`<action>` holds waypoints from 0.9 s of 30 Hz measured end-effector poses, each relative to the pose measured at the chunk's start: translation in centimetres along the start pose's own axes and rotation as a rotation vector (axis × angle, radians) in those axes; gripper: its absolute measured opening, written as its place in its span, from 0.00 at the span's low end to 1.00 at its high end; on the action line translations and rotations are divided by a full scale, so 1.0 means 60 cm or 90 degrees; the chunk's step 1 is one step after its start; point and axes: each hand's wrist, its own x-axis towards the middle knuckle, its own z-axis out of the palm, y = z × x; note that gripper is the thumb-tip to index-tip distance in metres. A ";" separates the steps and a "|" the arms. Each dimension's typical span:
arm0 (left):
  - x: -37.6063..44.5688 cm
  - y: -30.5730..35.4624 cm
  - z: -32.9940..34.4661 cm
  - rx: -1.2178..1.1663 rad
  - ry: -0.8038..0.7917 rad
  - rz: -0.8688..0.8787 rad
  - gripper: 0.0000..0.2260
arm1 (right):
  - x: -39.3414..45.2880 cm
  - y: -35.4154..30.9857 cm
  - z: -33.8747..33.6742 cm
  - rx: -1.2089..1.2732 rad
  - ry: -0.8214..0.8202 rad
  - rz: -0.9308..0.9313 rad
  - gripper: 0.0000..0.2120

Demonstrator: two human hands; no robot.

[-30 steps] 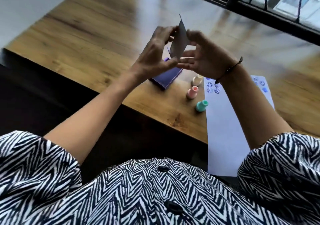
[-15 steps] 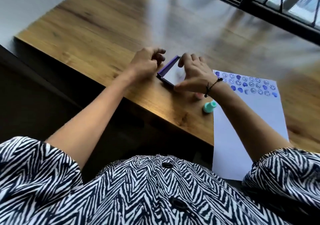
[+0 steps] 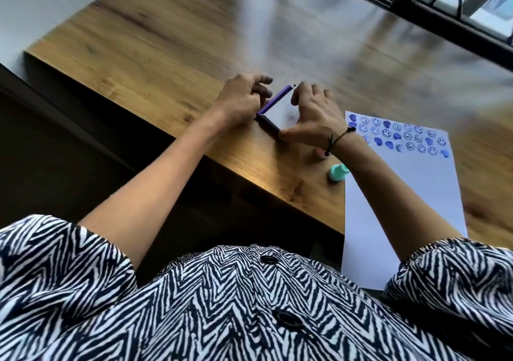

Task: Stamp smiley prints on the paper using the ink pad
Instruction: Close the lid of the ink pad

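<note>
The purple ink pad case (image 3: pixel 273 102) lies on the wooden table (image 3: pixel 155 55), its pale lid lying on top. My left hand (image 3: pixel 241 97) grips its left edge, fingers curled. My right hand (image 3: pixel 311 116) presses on the lid from the right, thumb at the near corner. White paper (image 3: pixel 402 194) lies to the right, with rows of blue smiley prints (image 3: pixel 399 136) along its far end. A teal stamp (image 3: pixel 337 172) stands by the paper's left edge. A pink stamp (image 3: pixel 320 154) shows partly under my right wrist.
The table's near edge runs diagonally below my arms, and the paper overhangs it toward my lap. A black window frame (image 3: pixel 444 25) runs along the far right. The far tabletop reflects window light.
The lid was held upright in both hands above the case. Both hands came down and laid it onto the ink pad case. The view shifted, showing more of the stamped paper.
</note>
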 end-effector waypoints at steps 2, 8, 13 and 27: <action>0.001 0.000 0.001 0.004 -0.004 0.003 0.23 | 0.001 0.001 -0.001 0.006 -0.013 0.009 0.26; 0.003 -0.001 0.006 0.013 -0.004 0.005 0.22 | -0.001 -0.004 -0.001 0.024 -0.022 0.005 0.26; 0.001 -0.003 0.005 0.003 0.004 0.006 0.22 | -0.004 -0.004 -0.002 0.051 -0.002 0.004 0.25; -0.003 -0.001 0.007 -0.004 0.013 0.005 0.21 | 0.009 -0.001 0.010 0.054 -0.038 -0.008 0.26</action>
